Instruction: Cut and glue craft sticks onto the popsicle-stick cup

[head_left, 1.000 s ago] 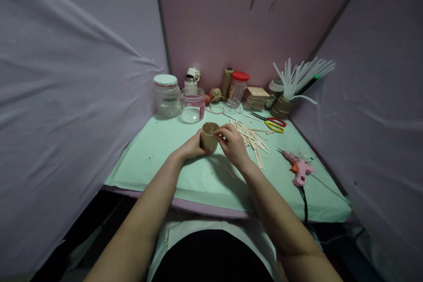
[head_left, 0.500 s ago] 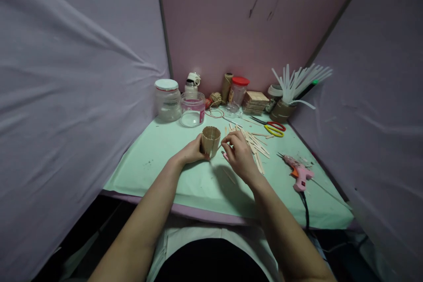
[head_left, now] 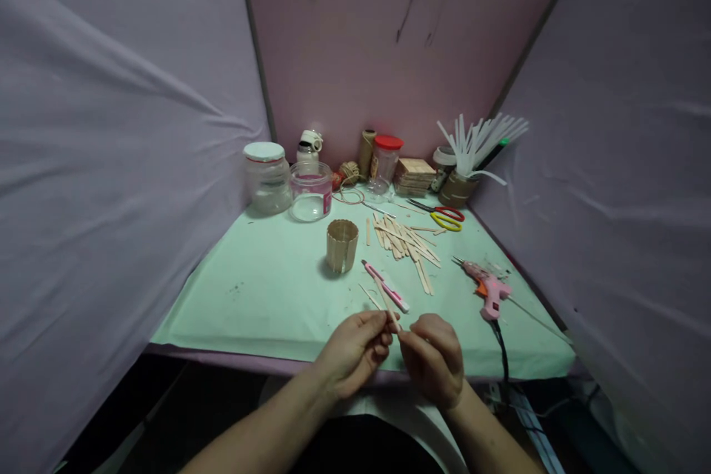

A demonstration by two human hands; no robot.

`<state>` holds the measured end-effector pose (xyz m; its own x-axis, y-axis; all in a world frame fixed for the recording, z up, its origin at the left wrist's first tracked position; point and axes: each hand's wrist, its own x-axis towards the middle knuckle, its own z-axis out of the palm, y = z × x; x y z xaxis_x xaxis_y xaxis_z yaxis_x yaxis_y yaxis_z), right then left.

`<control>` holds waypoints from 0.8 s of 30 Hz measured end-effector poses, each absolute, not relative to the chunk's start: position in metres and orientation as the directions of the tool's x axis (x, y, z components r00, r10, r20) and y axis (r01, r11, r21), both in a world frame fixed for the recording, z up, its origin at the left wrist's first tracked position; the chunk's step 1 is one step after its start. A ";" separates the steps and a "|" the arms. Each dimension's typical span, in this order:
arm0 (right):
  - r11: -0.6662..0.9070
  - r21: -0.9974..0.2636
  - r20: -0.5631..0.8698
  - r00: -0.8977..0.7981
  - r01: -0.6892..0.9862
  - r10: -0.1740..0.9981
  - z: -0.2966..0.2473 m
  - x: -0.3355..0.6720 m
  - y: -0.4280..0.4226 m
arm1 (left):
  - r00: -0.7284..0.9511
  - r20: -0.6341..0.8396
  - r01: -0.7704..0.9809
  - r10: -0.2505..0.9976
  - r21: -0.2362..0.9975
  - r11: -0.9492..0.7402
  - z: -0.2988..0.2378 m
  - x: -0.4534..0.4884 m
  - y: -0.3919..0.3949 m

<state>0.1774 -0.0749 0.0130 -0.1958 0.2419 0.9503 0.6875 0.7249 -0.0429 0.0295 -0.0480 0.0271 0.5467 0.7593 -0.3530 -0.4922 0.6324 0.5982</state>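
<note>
Near the table's front edge, my left hand (head_left: 358, 348) pinches a narrow wooden craft stick (head_left: 387, 300) between thumb and fingers. My right hand (head_left: 436, 357) is closed at the stick's lower end, close beside the left. The stick slants up and away to the left. Just beyond it lies a pink utility knife (head_left: 383, 284), with a thin wooden sliver (head_left: 369, 295) beside it. A cup made of craft sticks (head_left: 342, 248) stands upright past the hands, touched by neither; a narrow gap shows down its front.
Loose craft sticks (head_left: 405, 239) lie in a heap right of the cup. A pink glue gun (head_left: 489, 289) rests at the right, behind it scissors (head_left: 447, 217). Along the back stand jars (head_left: 267, 181), a twine ball (head_left: 349, 172), stacked wooden squares (head_left: 414, 176) and white glue sticks (head_left: 483, 141).
My left hand has let go of the cup, which now stands on the table. Both hands have come back toward the front edge and meet at the stick. The view has shifted slightly.
</note>
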 end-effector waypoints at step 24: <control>-0.675 -0.284 -0.070 0.688 0.681 0.723 0.022 0.340 -0.058 | 0.579 -0.524 -0.622 0.625 0.212 0.754 0.005 0.041 -0.063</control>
